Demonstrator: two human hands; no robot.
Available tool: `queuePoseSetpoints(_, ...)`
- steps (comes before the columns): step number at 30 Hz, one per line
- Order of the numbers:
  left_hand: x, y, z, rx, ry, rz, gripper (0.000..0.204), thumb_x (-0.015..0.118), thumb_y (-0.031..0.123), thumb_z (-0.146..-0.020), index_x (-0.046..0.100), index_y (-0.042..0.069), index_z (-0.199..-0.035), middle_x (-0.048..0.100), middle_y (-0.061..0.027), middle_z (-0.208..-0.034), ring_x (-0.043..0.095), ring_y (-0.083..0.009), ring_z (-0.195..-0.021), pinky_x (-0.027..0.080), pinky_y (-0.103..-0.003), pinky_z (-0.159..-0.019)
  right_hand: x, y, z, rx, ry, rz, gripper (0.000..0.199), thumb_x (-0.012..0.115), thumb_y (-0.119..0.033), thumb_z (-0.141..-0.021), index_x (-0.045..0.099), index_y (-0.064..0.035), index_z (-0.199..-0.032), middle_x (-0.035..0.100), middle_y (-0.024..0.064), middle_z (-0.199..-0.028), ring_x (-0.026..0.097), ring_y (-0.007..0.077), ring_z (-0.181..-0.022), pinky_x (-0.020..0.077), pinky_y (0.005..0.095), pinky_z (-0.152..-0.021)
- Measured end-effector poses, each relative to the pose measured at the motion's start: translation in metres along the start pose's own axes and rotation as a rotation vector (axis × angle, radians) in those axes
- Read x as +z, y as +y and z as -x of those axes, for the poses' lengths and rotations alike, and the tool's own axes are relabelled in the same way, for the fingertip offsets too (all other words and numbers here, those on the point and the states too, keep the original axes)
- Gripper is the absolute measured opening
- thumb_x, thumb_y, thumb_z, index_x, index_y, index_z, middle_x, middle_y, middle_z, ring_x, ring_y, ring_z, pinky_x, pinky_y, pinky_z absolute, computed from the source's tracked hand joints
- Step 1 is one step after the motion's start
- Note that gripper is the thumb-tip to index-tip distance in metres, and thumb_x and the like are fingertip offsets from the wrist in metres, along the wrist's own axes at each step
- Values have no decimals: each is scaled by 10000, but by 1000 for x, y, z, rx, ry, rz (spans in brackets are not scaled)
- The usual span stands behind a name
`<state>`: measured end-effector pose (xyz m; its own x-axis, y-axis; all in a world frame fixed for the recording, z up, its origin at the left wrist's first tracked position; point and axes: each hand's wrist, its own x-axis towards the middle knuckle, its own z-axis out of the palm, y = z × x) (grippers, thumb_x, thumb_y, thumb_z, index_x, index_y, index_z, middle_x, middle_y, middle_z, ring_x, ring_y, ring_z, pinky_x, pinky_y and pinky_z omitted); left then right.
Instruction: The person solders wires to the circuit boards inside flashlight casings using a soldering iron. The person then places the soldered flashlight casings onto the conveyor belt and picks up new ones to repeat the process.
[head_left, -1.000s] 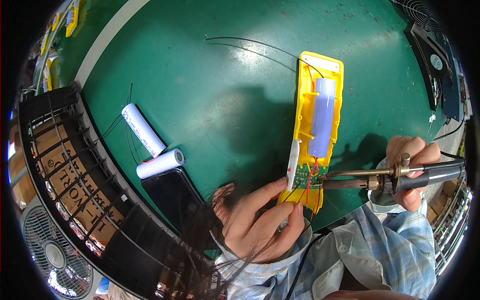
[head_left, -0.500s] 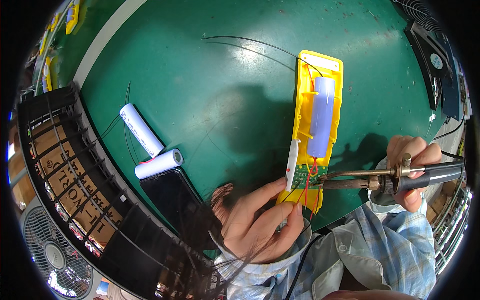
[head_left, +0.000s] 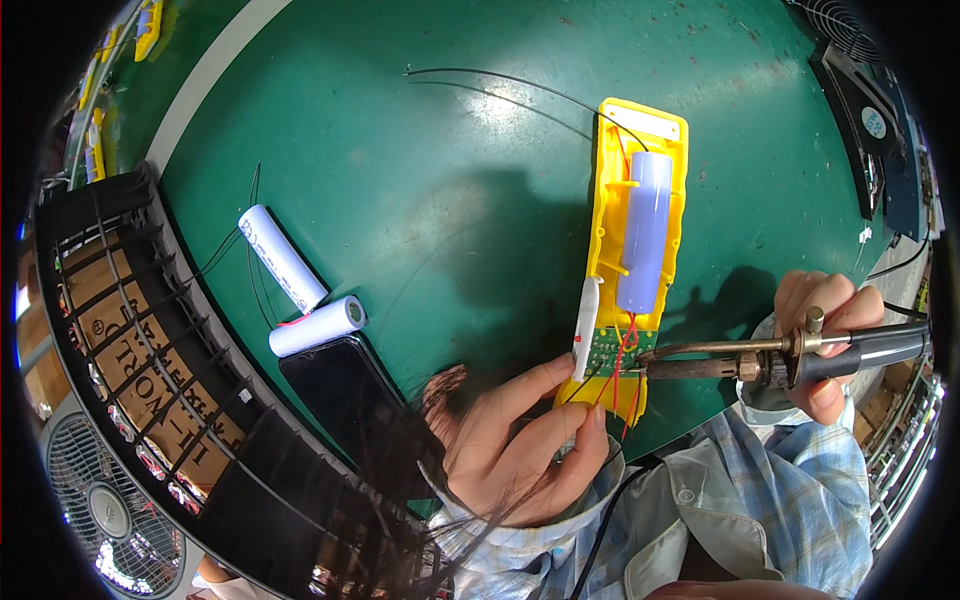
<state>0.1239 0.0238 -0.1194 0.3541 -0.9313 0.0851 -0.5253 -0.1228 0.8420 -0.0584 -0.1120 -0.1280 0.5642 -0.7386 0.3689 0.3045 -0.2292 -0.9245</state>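
A yellow plastic casing (head_left: 607, 235) lies on the bench with a purple cylindrical battery (head_left: 648, 230) inside it. Below the battery sits a green circuit board (head_left: 605, 350), where thin red wires (head_left: 618, 372) run down from the battery's end. My left hand (head_left: 530, 435) pinches a thin black wire (head_left: 585, 385) beside the board, one fingertip resting at the casing's white side piece (head_left: 586, 330). Closed around the dark handle of a soldering iron (head_left: 775, 362) is my right hand (head_left: 830, 330). The iron's tip and the thin metal tube above it reach the board's right edge.
Two more batteries (head_left: 280, 258) with wires lie at the left, beside a black phone (head_left: 340, 390). A black slatted rack (head_left: 150, 330) borders the bench's left side. A dark stand (head_left: 850, 130) is at the far right. Loose hair partly covers the lower middle.
The yellow casing and its battery have shifted very slightly. Both hands and the soldering iron stay nearly where they were.
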Motion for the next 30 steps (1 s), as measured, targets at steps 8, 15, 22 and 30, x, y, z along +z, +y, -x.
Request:
queuePoseSetpoints(8, -2, 1, 1, -17, 4, -14, 125, 641, 10, -563, 558, 24, -655, 563, -126, -843, 560, -181, -635, 452, -225, -565, 2, 0, -1, 7, -4, -16, 363, 667, -212, -579, 378, -71, -747, 425, 52, -630, 345, 106, -453, 285, 237, -428)
queuePoseSetpoints(15, -3, 2, 1, -16, 0, -23, 136, 643, 5, -557, 558, 23, -661, 567, -119, -838, 564, -181, -640, 453, -228, -568, 1, 1, -1, -9, -38, 2, 366, 668, -213, -581, 376, -71, -750, 425, 49, -645, 344, 99, -455, 275, 228, -424)
queuePoseSetpoints(22, -2, 1, 2, -33, 15, -17, 132, 646, 8, -554, 560, 24, -653, 567, -118, -836, 563, -180, -636, 454, -227, -566, 3, 1, 0, 7, 32, -57, 363, 669, -208, -584, 375, -73, -749, 423, 42, -647, 350, 98, -460, 270, 232, -426)
queuePoseSetpoints(30, -2, 2, -1, -9, 14, -18, 127, 648, 9, -555, 565, 19, -651, 565, -124, -842, 562, -180, -633, 454, -225, -564, 2, -1, 0, 43, 7, -42, 356, 661, -209, -591, 373, -68, -747, 424, 47, -641, 365, 104, -463, 297, 232, -433)
